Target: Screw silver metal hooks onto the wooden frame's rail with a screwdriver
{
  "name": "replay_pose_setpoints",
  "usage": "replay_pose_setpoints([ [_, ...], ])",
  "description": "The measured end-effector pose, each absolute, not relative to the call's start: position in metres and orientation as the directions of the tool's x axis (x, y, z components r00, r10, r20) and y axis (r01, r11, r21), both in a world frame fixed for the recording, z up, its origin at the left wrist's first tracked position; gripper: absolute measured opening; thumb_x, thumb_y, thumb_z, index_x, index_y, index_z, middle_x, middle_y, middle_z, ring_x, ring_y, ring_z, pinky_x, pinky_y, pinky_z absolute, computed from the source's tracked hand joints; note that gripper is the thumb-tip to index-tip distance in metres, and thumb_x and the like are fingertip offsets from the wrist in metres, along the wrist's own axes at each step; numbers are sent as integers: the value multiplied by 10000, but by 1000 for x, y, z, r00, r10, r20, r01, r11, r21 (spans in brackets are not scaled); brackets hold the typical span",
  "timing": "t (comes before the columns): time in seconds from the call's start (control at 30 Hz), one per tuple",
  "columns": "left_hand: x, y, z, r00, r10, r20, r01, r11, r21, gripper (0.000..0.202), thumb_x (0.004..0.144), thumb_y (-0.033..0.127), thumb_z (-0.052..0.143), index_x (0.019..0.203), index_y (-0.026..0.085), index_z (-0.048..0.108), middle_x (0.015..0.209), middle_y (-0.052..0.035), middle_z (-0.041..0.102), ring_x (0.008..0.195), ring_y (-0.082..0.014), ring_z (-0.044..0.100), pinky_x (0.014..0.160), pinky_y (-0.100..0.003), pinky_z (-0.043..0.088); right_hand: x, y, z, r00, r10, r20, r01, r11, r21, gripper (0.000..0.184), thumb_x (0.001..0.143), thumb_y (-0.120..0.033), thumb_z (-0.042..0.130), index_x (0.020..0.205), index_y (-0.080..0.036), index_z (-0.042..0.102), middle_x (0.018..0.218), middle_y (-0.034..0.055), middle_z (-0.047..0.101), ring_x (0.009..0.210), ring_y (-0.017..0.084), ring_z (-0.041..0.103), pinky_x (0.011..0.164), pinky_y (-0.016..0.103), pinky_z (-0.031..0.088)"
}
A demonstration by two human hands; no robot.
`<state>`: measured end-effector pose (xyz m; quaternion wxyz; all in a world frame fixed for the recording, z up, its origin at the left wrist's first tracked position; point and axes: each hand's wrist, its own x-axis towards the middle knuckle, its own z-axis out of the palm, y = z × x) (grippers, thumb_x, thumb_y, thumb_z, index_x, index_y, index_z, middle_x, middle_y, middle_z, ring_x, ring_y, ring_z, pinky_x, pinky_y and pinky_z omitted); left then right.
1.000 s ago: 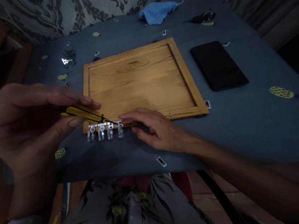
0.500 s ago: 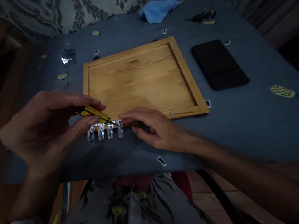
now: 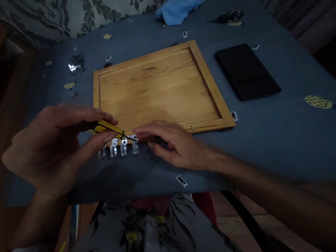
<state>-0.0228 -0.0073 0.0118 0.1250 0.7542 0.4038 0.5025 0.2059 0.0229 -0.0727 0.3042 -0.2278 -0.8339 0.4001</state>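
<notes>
Over a worktop (image 3: 312,138) spread with blue-grey cloth, two bare hands meet at the front edge of a framed wooden panel (image 3: 160,82) lying flat. The left hand (image 3: 53,145) pinches a yellow-and-black screwdriver (image 3: 110,128) between thumb and fingertips, closed around its handle. The slim shaft slants to the right, its tip at the rightmost of four silvery metal hooks (image 3: 123,147), set in a row along the panel's front edge near its left corner. The right hand (image 3: 183,150) lies palm down over that edge, partly open, fingers lightly bent and thumb held apart, fingertips just beside the same hook; whether they press on it cannot be told. Left of the panel lie a small heap of metal pieces (image 3: 76,64) and some tiny hardware (image 3: 74,95). To the right rests a flat black tablet (image 3: 247,72); beyond the panel, a crumpled blue rag (image 3: 177,12).
</notes>
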Motion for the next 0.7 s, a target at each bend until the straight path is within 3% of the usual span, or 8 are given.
replay_pose_setpoints([
  [0.23, -27, -7, 10, 169, 719, 674, 535, -642, 550, 414, 627, 114, 903, 998, 252, 782, 837, 15, 778, 713, -148, 718, 584, -286, 562, 206, 24, -73, -712, 625, 320, 138, 572, -809, 407, 936, -106, 495, 1336, -158, 550, 1200, 110, 695, 1075, 212, 654, 959, 414, 523],
  [0.43, -35, -6, 13, 303, 696, 651, 620, -662, 420, 458, 652, 181, 904, 1071, 302, 765, 781, 4, 754, 626, -199, 697, 493, -368, 555, 206, 24, -72, -714, 625, 315, 143, 571, -808, 396, 937, -117, 497, 1324, -182, 557, 1218, 103, 692, 1089, 212, 650, 935, 395, 534],
  [0.57, -36, -9, 13, 270, 704, 656, 640, -641, 424, 448, 657, 188, 897, 1066, 308, 761, 803, -7, 748, 661, -216, 700, 538, -405, 588, 206, 24, -72, -717, 626, 307, 147, 566, -811, 408, 935, -115, 497, 1330, -202, 552, 1219, 97, 690, 1099, 212, 647, 944, 405, 532],
  [0.7, -31, -17, 12, 190, 751, 632, 632, -586, 506, 415, 690, 154, 861, 1062, 308, 761, 856, -7, 756, 725, -222, 716, 641, -438, 622, 206, 24, -72, -717, 623, 314, 141, 570, -809, 406, 936, -113, 498, 1328, -201, 553, 1210, 95, 692, 1094, 208, 646, 949, 405, 529],
])
